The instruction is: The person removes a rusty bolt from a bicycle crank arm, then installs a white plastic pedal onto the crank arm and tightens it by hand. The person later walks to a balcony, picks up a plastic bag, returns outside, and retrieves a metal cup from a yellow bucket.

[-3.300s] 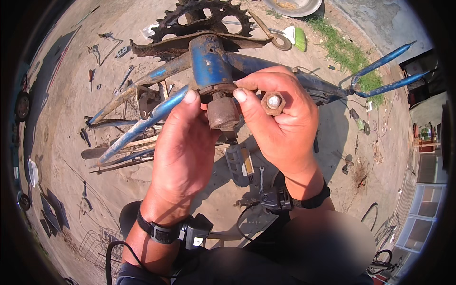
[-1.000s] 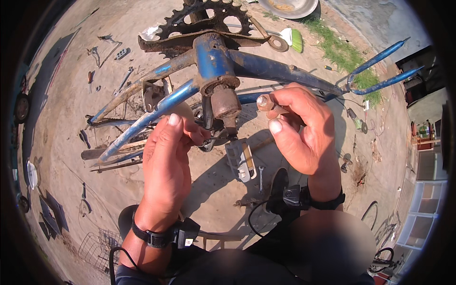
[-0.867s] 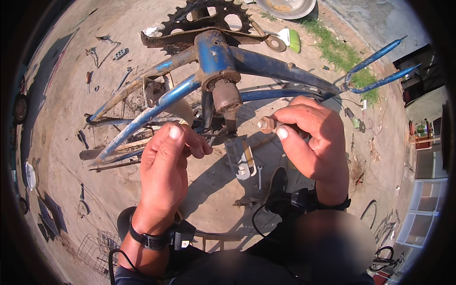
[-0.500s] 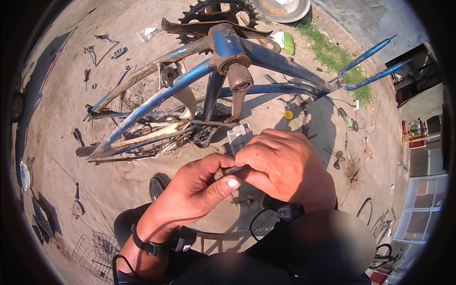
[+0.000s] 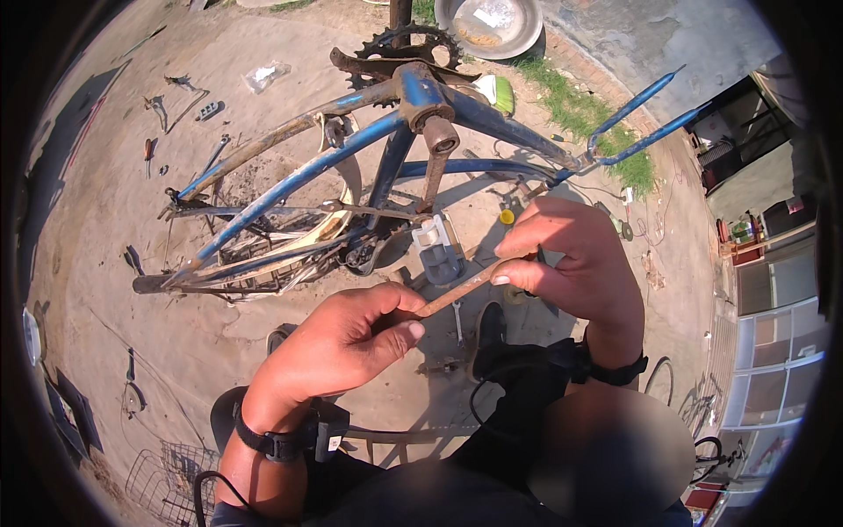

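A thin, rusty metal rod (image 5: 461,292) spans the gap between my hands, slanting up to the right. My left hand (image 5: 338,342) pinches its lower end between thumb and fingers, which cover that tip. At the upper end, the thumb and bent fingers of my right hand (image 5: 575,263) close on the rod. Just beyond my hands is a grey-white pedal (image 5: 439,252), below a rusty crank arm (image 5: 435,180). That crank belongs to a worn blue bicycle frame (image 5: 303,189), which lies across the view with its toothed chainring (image 5: 443,48) at the top.
A small wrench (image 5: 458,323) lies on the ground below the rod. Farther left are a screwdriver (image 5: 150,156) and other tools. A metal basin (image 5: 492,25) sits at the back, a yellow cap (image 5: 507,217) near my right hand, and a wire basket (image 5: 171,479) at lower left.
My hands have moved apart, and a long rusty rod now shows between them where a short threaded end showed before. My right hand has shifted right. The whole view has tilted slightly.
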Demonstrator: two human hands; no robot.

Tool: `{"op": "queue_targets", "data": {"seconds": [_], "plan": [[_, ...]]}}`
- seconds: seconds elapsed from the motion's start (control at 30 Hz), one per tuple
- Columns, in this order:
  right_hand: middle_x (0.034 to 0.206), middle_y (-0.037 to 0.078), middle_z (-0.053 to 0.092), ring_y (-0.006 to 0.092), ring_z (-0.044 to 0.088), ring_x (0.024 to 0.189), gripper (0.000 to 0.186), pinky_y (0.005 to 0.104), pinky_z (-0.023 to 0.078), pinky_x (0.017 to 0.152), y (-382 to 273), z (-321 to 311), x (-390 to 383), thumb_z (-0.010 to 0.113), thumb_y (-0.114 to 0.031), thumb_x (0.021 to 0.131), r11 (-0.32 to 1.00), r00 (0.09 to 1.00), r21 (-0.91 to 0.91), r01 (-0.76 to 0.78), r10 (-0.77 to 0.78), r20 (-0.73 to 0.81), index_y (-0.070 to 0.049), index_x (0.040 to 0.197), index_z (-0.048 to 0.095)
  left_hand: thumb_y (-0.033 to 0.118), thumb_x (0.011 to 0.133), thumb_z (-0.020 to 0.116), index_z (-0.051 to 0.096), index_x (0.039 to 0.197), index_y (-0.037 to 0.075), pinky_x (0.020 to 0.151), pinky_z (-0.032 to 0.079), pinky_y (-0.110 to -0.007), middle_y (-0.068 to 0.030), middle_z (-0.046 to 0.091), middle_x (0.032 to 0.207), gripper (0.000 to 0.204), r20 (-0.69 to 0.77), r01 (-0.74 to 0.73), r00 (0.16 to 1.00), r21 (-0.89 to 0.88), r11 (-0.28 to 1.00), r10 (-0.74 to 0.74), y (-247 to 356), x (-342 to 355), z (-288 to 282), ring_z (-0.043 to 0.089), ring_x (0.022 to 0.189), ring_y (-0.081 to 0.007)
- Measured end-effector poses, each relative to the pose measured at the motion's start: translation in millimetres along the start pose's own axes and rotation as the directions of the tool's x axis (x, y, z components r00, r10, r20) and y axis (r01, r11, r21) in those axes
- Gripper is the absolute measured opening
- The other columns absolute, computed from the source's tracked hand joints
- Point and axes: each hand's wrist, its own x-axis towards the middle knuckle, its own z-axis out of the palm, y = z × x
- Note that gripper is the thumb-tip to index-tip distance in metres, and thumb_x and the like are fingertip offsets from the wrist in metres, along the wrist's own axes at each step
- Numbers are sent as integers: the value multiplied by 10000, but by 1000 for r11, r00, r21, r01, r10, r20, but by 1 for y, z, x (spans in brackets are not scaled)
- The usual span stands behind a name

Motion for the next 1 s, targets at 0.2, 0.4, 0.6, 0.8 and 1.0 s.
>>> {"op": "queue_targets", "data": {"seconds": [0.2,0.4,0.6,0.8,1.0], "plan": [[868,56,657,133,615,775,397,281,489,694,-1,35,19,770,-96,852,884,939,415,-214,303,-162,0,1203,613,210,1057,516,618,1243,35,512,371,-187,16,563,714,274,-159,-23,987,-175,984,-5,8,8,8,456,567,-36],[1047,89,629,125,580,936,547,286,493,821,75,99,2,724,-195,937,807,776,410,-426,559,-294,11,1369,459,206,1071,469,578,1326,51,467,345,-171,18,568,689,318,-433,-71,902,-152,986,-2,9,24,2,428,515,-28],[1194,113,599,156,587,1048,623,312,491,884,94,151,-25,719,-200,939,494,714,739,-458,700,-26,-1,1435,397,180,1065,481,511,1424,56,467,357,-180,17,575,696,381,-439,-75,898,-186,980,-15,7,38,0,437,524,-24],[1053,33,650,100,594,945,382,272,492,816,95,165,-22,644,-61,948,197,704,891,-408,690,170,-32,1312,534,163,1064,482,512,1428,53,463,338,-172,14,570,683,382,-469,-94,883,-183,979,-3,6,47,4,421,518,-23],[1043,41,664,121,597,935,313,293,495,821,91,165,-21,631,-27,926,363,719,798,-481,684,122,-22,1234,579,150,1058,499,545,1405,57,514,386,-201,24,565,717,362,-484,-88,874,-88,992,34,5,48,2,454,575,-35]]}}
